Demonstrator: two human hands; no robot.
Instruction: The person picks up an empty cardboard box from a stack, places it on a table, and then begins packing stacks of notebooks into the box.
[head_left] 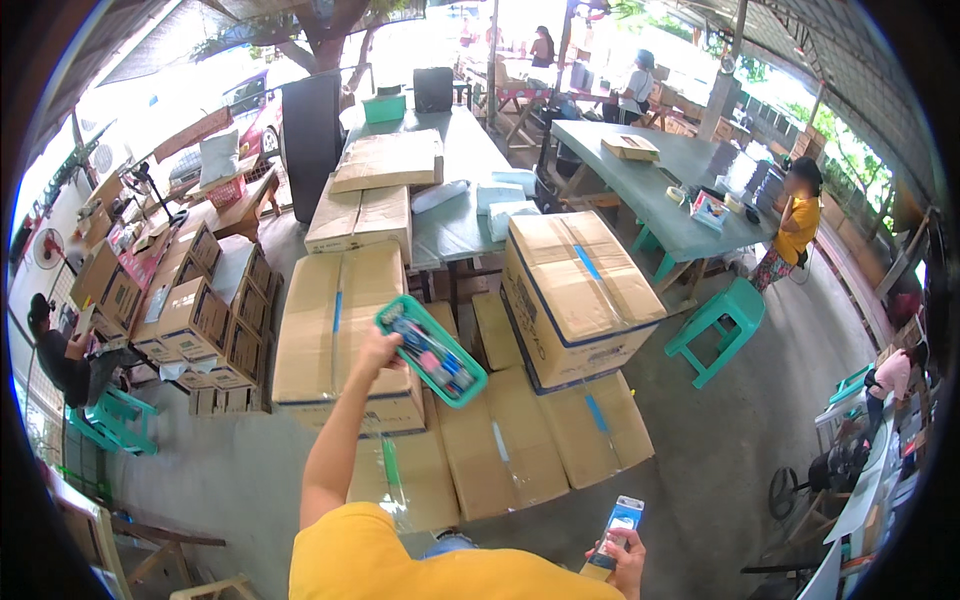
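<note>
Left stacks: While my arms reach out in front of me, a group of cartons point(200, 310) stands well apart from them, beside a person point(65, 355) seated on a green stool.
Blue-taped carton: A large closed carton point(335, 300) stands just left of the basket, partly behind my forearm.
Left hand: My left hand point(378, 350) is clamped on the near-left rim of the basket.
Green basket: The basket point(446, 338) is above the right edge of that carton; I cannot tell whether it touches the cardboard. Gripped at one end only, it could tip if my wrist rolls, spilling the loose small items point(432, 354) into the gap between the cartons.
Lower cartons: Several low cartons point(500, 445) lie nearest my body, sealed with strips of tape. Stepping forward without looking could catch my foot on them.
Tall carton: A bigger carton point(580, 290) stands on the right of the pile; a wide swing of the basket could knock its corner.
Right hand: My right hand point(628, 562) is closed around a slim blue-and-white package point(627, 515), well apart from the basket. Squeezing hard could dent it; a slack grip could drop it on the floor.
Far right: A green stool point(725, 325) stands near the grey worktop point(645, 185).
</note>
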